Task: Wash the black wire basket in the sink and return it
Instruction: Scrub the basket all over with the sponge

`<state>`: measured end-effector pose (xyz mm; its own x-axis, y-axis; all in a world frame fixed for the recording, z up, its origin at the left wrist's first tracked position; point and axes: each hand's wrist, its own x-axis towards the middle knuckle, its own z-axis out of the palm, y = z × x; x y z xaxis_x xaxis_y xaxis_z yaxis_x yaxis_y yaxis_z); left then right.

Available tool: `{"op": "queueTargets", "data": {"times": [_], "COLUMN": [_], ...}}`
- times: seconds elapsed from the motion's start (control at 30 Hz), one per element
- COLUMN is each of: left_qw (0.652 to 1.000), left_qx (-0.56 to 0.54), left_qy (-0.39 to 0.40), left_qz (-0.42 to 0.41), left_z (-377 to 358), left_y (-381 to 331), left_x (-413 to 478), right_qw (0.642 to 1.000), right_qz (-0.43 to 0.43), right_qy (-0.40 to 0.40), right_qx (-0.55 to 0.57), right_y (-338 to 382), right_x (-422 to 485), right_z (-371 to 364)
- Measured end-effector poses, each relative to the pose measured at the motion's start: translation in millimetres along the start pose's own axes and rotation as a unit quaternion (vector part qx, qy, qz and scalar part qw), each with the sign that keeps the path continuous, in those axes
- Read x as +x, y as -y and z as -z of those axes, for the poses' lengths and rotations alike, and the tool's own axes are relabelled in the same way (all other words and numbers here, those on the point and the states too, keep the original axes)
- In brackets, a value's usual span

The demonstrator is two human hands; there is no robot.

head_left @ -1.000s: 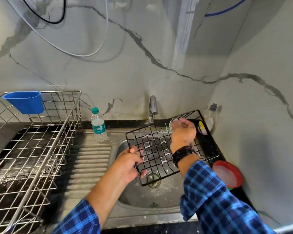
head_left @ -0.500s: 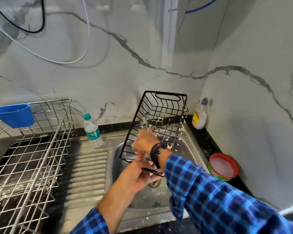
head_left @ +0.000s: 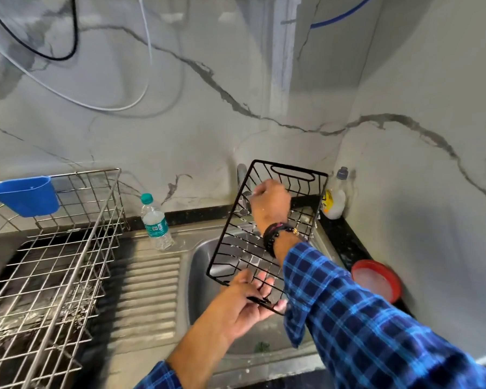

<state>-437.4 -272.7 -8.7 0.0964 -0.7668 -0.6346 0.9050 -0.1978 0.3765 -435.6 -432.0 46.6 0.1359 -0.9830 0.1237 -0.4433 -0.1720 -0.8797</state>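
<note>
Mid-wash, by the look of it. Basket [head_left: 267, 234] held over the sink [head_left: 199, 265], tilted steeply, far end with its handle slot up near the wall, near end low. Left hand [head_left: 246, 301] clamped on the near rim, thumb over the wire, fingers curled beneath. Right hand [head_left: 270, 202] reaching inside toward the far end, fingers closed; whether pinching a wire, gripping a scrubber or just rubbing, cannot tell. Tap [head_left: 242, 175] directly behind the basket, mostly hidden by wires and hand; no clear stream visible. White flecks on several wires, probably suds or droplets, suggesting scrubbing or rinsing under way rather than finished.

Still to do, judging from this: finish the far end, rinse off any soap, shake dry, then return the basket. Return spot not evident; possibly the counter strip at right, between the soap bottle [head_left: 334, 200] and the red tub [head_left: 376, 279], only a guess. Steel rack [head_left: 68, 248] and water bottle [head_left: 155, 220] at left, well apart from the work.
</note>
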Motion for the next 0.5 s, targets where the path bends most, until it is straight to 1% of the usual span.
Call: {"op": "queueTargets", "data": {"times": [0.07,0.13,0.17,0.2,0.23,0.33,0.4,0.5], "left_qw": [1.000,1.000,0.999,0.999,0.999,0.996,0.992,0.989], "left_qx": [-0.018,-0.003,0.013,0.019,0.016,0.002,0.020,0.063], "left_qy": [0.010,0.029,0.032,0.039,0.044,0.075,0.081,0.024], "left_qz": [-0.003,-0.002,-0.007,-0.015,-0.022,-0.054,-0.092,-0.130], "left_z": [0,0,0,0,1,5,8,11], "left_y": [-4,-10,-13,-15,-16,-19,-24,-32], "left_x": [5,9,10,9,9,9,9,7], "right_qw": [0.989,0.958,0.944,0.938,0.940,0.968,0.979,0.989], "right_qz": [0.030,0.067,0.075,0.069,0.057,0.017,0.009,0.067], "right_qy": [0.099,0.186,0.219,0.241,0.247,0.207,0.181,0.089], "right_qx": [-0.105,-0.208,-0.233,-0.239,-0.230,-0.144,-0.091,-0.102], "right_y": [-10,-19,-22,-23,-21,-1,15,33], "right_x": [-17,-36,-44,-47,-47,-28,-14,1], "right_z": [-13,-28,-33,-36,-36,-24,-13,7]}}
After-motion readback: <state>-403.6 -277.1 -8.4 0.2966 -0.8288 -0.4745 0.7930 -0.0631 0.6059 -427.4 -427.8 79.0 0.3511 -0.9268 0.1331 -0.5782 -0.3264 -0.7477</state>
